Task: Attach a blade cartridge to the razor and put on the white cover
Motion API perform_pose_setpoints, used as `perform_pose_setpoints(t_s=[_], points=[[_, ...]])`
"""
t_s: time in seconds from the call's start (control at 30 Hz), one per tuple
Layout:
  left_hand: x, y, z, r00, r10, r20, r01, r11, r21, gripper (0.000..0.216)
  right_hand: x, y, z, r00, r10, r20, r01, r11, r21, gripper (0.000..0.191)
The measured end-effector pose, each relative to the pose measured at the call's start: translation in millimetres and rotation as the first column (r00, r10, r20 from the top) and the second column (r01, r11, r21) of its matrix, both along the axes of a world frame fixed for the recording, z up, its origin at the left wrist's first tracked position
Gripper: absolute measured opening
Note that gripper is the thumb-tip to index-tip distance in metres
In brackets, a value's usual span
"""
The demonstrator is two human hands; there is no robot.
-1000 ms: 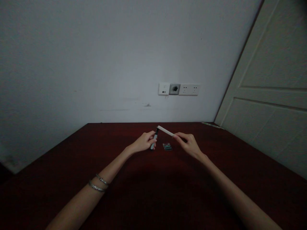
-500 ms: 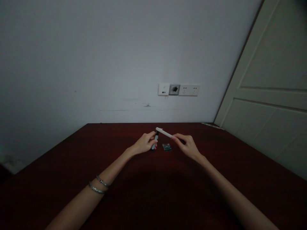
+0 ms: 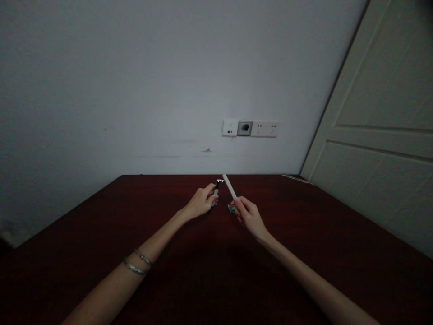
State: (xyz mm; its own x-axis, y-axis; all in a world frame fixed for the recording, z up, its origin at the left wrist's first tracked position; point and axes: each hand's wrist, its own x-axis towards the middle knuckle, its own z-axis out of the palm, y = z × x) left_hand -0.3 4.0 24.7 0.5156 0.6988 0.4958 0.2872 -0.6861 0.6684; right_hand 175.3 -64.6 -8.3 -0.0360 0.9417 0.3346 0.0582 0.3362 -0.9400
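My left hand (image 3: 200,202) is closed around the grey handle of a small razor (image 3: 216,191). Its neck is black, and a shiny T-shaped head points up and away from me. In my right hand (image 3: 251,217), pinched near its lower end, is a slim white stick (image 3: 229,186). The stick slants up to the left, its far tip just right of the razor head; whether they touch I cannot tell. Below the stick, a small green-and-clear flat item (image 3: 231,209) lies on the table, partly covered by my right fingers.
The dark red tabletop (image 3: 189,271) meets a pale wall (image 3: 162,90) at the back. Sockets (image 3: 264,129) are set in that wall. A panelled white door (image 3: 379,135) stands on the right, with a thin strip (image 3: 297,179) by the table's back right corner.
The white stick has come off the razor's top end, exposing the shiny head. My right hand has moved left and toward me, and the stick now points more steeply away.
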Motion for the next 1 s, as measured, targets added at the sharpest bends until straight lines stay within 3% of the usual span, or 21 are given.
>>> perform_pose_setpoints(t_s=[0.1,0.3,0.47,0.6,0.8,1.0], points=[[-2,2,4.2,0.997,0.032,0.065,-0.032,0.999,-0.003,0.009,-3,-2,-8.1,1.0,0.016,-0.024,-0.016,1.0,-0.024,0.037],[0,3,-0.3,0.999,0.049,0.011,-0.049,0.998,0.025,0.008,-13,-5,8.8,0.981,0.01,-0.192,-0.016,1.0,-0.026,0.035],[3,1,-4.2,0.998,0.056,-0.008,-0.055,0.997,0.048,0.01,-29,-18,-2.3,0.97,0.039,-0.242,-0.07,0.99,-0.122,0.036],[3,0,-4.7,0.998,0.053,-0.031,-0.051,0.997,0.054,0.009,-32,-22,-1.5,0.957,0.025,-0.288,-0.057,0.993,-0.104,0.034],[3,1,-6.7,0.998,0.057,-0.038,-0.055,0.997,0.054,0.012,-32,-27,-1.4,0.965,0.029,-0.261,-0.07,0.986,-0.15,0.034],[3,1,-7.9,0.993,0.051,-0.105,-0.04,0.994,0.103,0.013,-35,-29,0.2,0.958,-0.005,-0.287,-0.027,0.994,-0.11,0.036]])
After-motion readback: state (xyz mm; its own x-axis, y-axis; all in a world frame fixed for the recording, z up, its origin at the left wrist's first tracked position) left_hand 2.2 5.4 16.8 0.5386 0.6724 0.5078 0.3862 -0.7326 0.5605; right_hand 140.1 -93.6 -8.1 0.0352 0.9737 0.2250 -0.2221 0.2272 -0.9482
